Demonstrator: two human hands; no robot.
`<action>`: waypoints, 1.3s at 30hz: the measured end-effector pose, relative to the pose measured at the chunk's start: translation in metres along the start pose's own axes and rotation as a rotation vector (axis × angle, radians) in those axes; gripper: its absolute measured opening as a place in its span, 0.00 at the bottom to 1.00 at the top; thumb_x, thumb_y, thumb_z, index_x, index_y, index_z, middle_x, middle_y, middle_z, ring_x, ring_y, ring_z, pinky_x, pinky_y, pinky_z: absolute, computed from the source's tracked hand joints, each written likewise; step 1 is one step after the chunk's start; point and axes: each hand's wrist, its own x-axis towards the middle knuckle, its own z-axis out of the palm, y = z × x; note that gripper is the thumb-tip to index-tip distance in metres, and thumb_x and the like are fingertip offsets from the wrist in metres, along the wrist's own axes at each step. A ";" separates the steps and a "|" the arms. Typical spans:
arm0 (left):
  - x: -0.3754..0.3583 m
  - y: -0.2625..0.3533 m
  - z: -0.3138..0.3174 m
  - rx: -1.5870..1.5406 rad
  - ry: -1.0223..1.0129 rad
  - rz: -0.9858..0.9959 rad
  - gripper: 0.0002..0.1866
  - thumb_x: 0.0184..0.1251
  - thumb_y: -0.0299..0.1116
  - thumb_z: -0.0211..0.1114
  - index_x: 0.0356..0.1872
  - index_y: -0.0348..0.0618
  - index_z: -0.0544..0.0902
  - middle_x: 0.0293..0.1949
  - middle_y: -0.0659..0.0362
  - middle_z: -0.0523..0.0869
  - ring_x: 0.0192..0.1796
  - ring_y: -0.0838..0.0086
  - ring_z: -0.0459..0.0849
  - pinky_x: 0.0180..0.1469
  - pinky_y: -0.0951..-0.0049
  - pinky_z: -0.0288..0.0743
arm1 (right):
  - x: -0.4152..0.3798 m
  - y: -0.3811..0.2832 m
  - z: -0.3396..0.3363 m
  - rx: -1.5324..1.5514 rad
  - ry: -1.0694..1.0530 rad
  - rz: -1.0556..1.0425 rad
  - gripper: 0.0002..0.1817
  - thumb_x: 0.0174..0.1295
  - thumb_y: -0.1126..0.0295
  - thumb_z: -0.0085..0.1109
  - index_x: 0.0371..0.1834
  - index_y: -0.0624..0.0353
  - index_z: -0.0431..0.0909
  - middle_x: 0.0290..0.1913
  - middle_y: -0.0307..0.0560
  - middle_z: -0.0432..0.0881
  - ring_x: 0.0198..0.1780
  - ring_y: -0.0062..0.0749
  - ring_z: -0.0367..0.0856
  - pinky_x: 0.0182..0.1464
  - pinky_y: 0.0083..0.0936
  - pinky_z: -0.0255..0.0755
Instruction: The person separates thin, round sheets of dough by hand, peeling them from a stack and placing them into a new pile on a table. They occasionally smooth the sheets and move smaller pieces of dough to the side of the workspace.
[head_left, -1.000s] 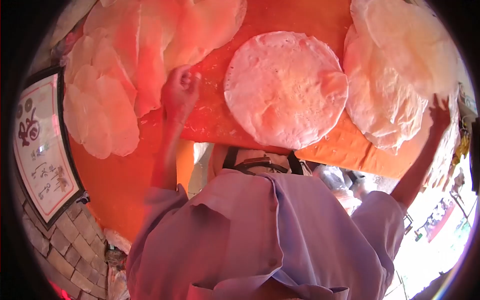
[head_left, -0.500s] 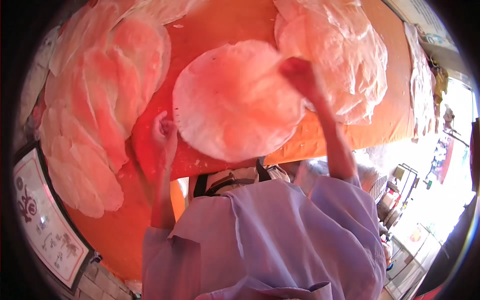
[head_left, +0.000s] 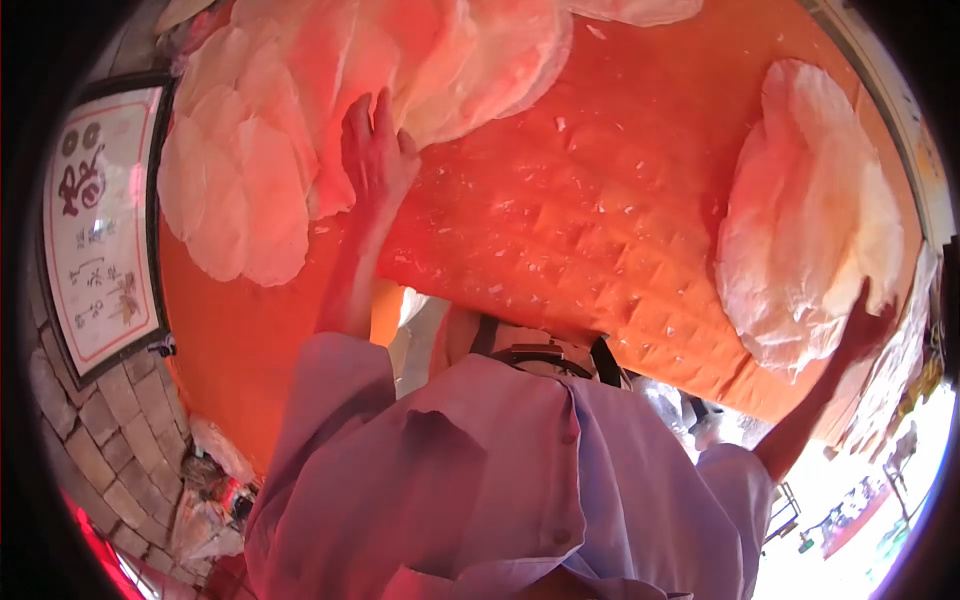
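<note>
My left hand (head_left: 378,155) is open, fingers spread, over the near edge of a broad pile of thin, round, pale sheets (head_left: 480,65) that look like flatbread. Overlapping rounds (head_left: 250,190) spread along the left side of that pile. At the far right lies a second stack of the same thin sheets (head_left: 805,220), with wrinkled, ragged edges. My right hand (head_left: 872,325) is at its lower right edge, fingers apart and fingertips right at the sheets. Both arms are stretched wide.
An orange-covered table (head_left: 560,220) carries the sheets, with small pale flakes scattered on it. A framed sign (head_left: 105,230) stands at the left, above brick paving (head_left: 110,450). More crumpled sheets (head_left: 900,370) hang at the right edge.
The single round sheet no longer lies in the middle. My left hand has moved up to the left pile and spread its fingers; my right hand has moved to the right stack. The view has shifted.
</note>
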 end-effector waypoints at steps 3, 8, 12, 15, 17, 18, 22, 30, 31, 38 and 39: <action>0.005 -0.011 0.002 0.034 -0.129 -0.163 0.26 0.50 0.25 0.63 0.55 0.38 0.76 0.50 0.47 0.77 0.52 0.52 0.78 0.48 0.56 0.77 | -0.074 -0.073 0.066 0.800 -0.246 -0.335 0.20 0.54 0.83 0.65 0.52 0.62 0.80 0.41 0.43 0.83 0.53 0.30 0.79 0.52 0.31 0.78; 0.004 -0.035 0.001 0.136 -0.343 -0.130 0.13 0.57 0.26 0.61 0.45 0.39 0.81 0.37 0.52 0.83 0.42 0.60 0.85 0.40 0.59 0.80 | -0.174 -0.280 -0.009 1.155 -0.801 -0.153 0.21 0.54 0.73 0.68 0.53 0.59 0.79 0.42 0.45 0.83 0.39 0.29 0.82 0.40 0.25 0.79; 0.037 -0.076 -0.066 -0.505 -0.450 -0.595 0.10 0.64 0.34 0.63 0.41 0.38 0.82 0.30 0.56 0.85 0.35 0.72 0.87 0.38 0.68 0.81 | -0.178 -0.353 -0.080 1.203 -0.857 -0.331 0.16 0.54 0.71 0.68 0.47 0.61 0.82 0.39 0.50 0.84 0.36 0.32 0.84 0.38 0.25 0.79; 0.029 -0.114 -0.072 -0.640 -0.419 -0.314 0.16 0.64 0.41 0.66 0.45 0.39 0.82 0.33 0.57 0.86 0.34 0.73 0.85 0.41 0.70 0.80 | -0.187 -0.375 -0.094 1.244 -0.959 -0.293 0.16 0.55 0.71 0.68 0.47 0.60 0.82 0.40 0.50 0.84 0.36 0.34 0.84 0.38 0.27 0.79; 0.009 -0.110 -0.071 -0.542 -0.366 -0.337 0.19 0.63 0.44 0.67 0.46 0.40 0.82 0.34 0.56 0.86 0.36 0.69 0.85 0.44 0.68 0.79 | -0.197 -0.385 -0.095 1.267 -0.959 -0.394 0.16 0.55 0.72 0.68 0.47 0.60 0.82 0.40 0.50 0.84 0.36 0.32 0.84 0.38 0.26 0.79; 0.001 -0.111 -0.068 -0.495 -0.346 -0.342 0.20 0.62 0.45 0.67 0.47 0.40 0.82 0.35 0.55 0.86 0.37 0.68 0.85 0.45 0.66 0.79 | -0.202 -0.387 -0.096 1.275 -0.958 -0.436 0.15 0.55 0.73 0.68 0.47 0.60 0.82 0.40 0.50 0.84 0.36 0.32 0.84 0.37 0.26 0.79; -0.039 -0.169 -0.037 0.151 -0.195 -0.364 0.28 0.55 0.45 0.69 0.57 0.44 0.76 0.50 0.47 0.80 0.50 0.53 0.80 0.48 0.57 0.78 | -0.215 -0.388 -0.113 1.207 -1.043 -0.443 0.15 0.58 0.71 0.67 0.49 0.59 0.82 0.37 0.44 0.85 0.38 0.25 0.84 0.41 0.23 0.78; -0.067 -0.182 -0.020 0.131 -0.389 -0.410 0.28 0.53 0.37 0.64 0.59 0.44 0.73 0.48 0.47 0.80 0.50 0.52 0.80 0.47 0.54 0.77 | -0.238 -0.478 -0.175 1.388 -1.181 -0.706 0.13 0.58 0.74 0.66 0.46 0.61 0.82 0.35 0.42 0.85 0.36 0.21 0.83 0.41 0.22 0.77; -0.068 -0.186 -0.022 0.144 -0.389 -0.407 0.28 0.53 0.36 0.63 0.58 0.44 0.73 0.48 0.47 0.80 0.51 0.53 0.80 0.48 0.56 0.77 | -0.234 -0.501 -0.187 1.428 -1.225 -0.726 0.12 0.59 0.73 0.65 0.46 0.62 0.82 0.35 0.42 0.85 0.37 0.22 0.83 0.42 0.22 0.77; -0.100 -0.244 -0.050 -0.161 -0.258 -0.355 0.17 0.59 0.29 0.60 0.50 0.39 0.78 0.38 0.46 0.83 0.38 0.56 0.84 0.41 0.62 0.77 | -0.274 -0.682 -0.129 1.766 -1.915 -0.136 0.19 0.63 0.65 0.62 0.51 0.69 0.75 0.44 0.49 0.80 0.43 0.33 0.81 0.48 0.27 0.79; -0.099 -0.250 -0.053 -0.227 -0.233 -0.485 0.15 0.58 0.29 0.60 0.47 0.38 0.79 0.34 0.48 0.83 0.35 0.57 0.83 0.38 0.62 0.76 | -0.276 -0.699 -0.125 1.735 -1.922 -0.076 0.19 0.64 0.66 0.61 0.51 0.69 0.75 0.43 0.49 0.80 0.43 0.34 0.82 0.48 0.27 0.79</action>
